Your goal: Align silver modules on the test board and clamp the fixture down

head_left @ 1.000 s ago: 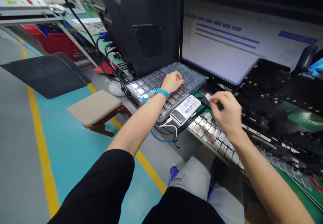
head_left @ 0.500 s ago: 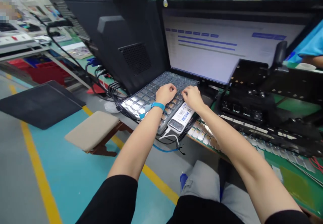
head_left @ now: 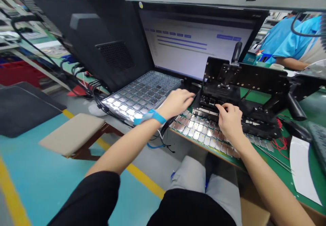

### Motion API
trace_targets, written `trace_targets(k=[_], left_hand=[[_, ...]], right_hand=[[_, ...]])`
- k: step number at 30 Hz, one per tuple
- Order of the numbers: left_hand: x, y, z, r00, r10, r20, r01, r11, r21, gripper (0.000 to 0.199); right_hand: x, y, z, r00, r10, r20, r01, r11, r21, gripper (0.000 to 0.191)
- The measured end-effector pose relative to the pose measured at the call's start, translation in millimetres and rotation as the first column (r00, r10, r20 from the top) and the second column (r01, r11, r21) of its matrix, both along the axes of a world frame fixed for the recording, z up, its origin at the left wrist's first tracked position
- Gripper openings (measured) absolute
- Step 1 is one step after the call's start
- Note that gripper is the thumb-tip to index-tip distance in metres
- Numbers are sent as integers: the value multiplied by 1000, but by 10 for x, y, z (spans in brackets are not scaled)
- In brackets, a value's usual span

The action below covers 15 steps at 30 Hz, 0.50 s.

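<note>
My left hand (head_left: 178, 102), with a blue band at the wrist, hovers between the clear tray (head_left: 142, 93) of small metallic pieces and the black fixture (head_left: 229, 83). Its fingers are stretched out and nothing shows in them. At the front of the fixture is my right hand (head_left: 230, 117), thumb and index finger brought together by its slots; whatever they hold is too small to make out. Below it, rows of shiny metallic boards (head_left: 201, 131) lie along the table edge.
Behind stand a lit monitor (head_left: 183, 46) and a black computer case (head_left: 109, 46). Black handles (head_left: 296, 107) stick out from the fixture. Tweezers (head_left: 275, 158), red wires (head_left: 281, 144) and a white strip (head_left: 303, 168) lie at right. People in blue sit beyond.
My right hand has moved right from the tray to the fixture. My left hand has left the tray, moved right and spread its fingers. The view has turned right.
</note>
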State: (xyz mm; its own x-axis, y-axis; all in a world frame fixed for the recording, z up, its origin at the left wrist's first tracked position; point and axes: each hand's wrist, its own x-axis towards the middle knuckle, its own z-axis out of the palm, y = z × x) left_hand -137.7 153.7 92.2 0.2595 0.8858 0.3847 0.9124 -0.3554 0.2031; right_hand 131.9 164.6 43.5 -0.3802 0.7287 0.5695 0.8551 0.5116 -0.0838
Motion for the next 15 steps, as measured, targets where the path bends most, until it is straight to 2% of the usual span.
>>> trace_targets(k=[3, 6, 11, 13, 15], left_hand=[[593, 24, -51, 998, 23, -58, -20, 998, 52, 41], [912, 123, -104, 996, 67, -66, -63, 996, 60, 41], [1040, 283, -141, 986, 126, 106, -123, 992, -35, 24], [1011, 276, -148, 975, 134, 178, -120, 989, -84, 20], [915, 204, -127, 973, 105, 207, -91, 993, -76, 23]], right_hand=[[-15, 56, -19, 997, -71, -27, 71, 997, -6, 39], [-32, 112, -42, 994, -73, -75, 72, 997, -15, 35], [5, 206, -92, 983, 12, -185, -1, 998, 59, 32], [16, 231, -97, 969, 63, -238, -45, 996, 82, 31], [19, 244, -87, 947, 110, -301, -83, 992, 99, 29]])
